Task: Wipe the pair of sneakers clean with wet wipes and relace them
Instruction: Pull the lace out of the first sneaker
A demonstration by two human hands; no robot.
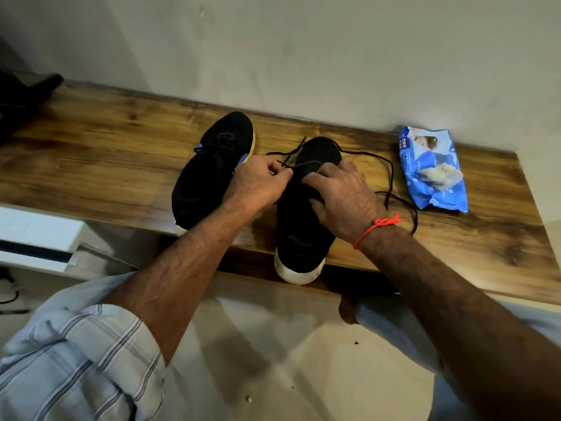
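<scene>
"mee mee" on wipes pack (432, 168)

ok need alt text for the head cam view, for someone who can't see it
Seen from above, a person's left hand pinches a black lace while the right hand rests on the black sneaker being relaced, on a wooden shelf. A second black sneaker lies to its left, and a blue wet wipes pack to its right.
</scene>
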